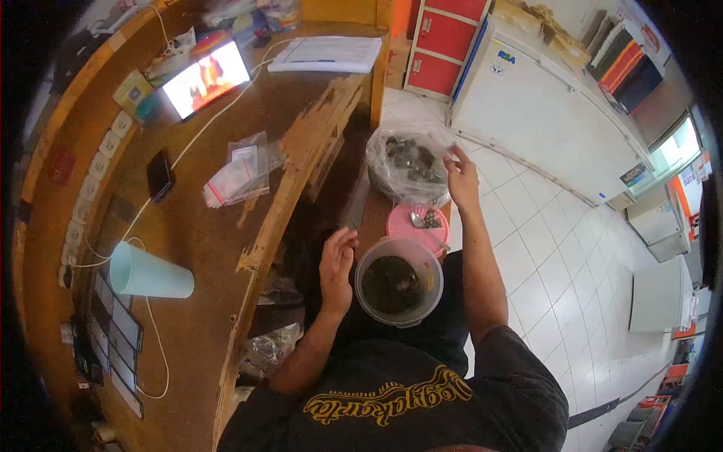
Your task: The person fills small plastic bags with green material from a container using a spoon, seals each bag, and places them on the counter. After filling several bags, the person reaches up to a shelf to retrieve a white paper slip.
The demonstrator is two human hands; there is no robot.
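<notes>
My right hand [462, 179] is at the right rim of a clear plastic bag [418, 181], its fingers bent and closed on the bag's edge. Dark green pieces, perhaps leaves, fill the bag. My left hand [337, 270] is raised beside the left wall of a translucent round tub [435, 295], fingers loosely bent and apart, holding nothing. Dark green contents [392, 285] lie inside the tub, which rests at my lap. Between bag and tub sits a pink round lid or plate [405, 233], with a metal spoon [417, 219] and small greyish pieces on it.
On my left, a worn wooden desk [203, 279] carries a lit tablet [206, 80], a black phone [159, 176], a pale blue cup [154, 271], small plastic packets [239, 175], papers [325, 55] and a white cable. A white chest freezer [542, 113] stands on the tiled floor [538, 256].
</notes>
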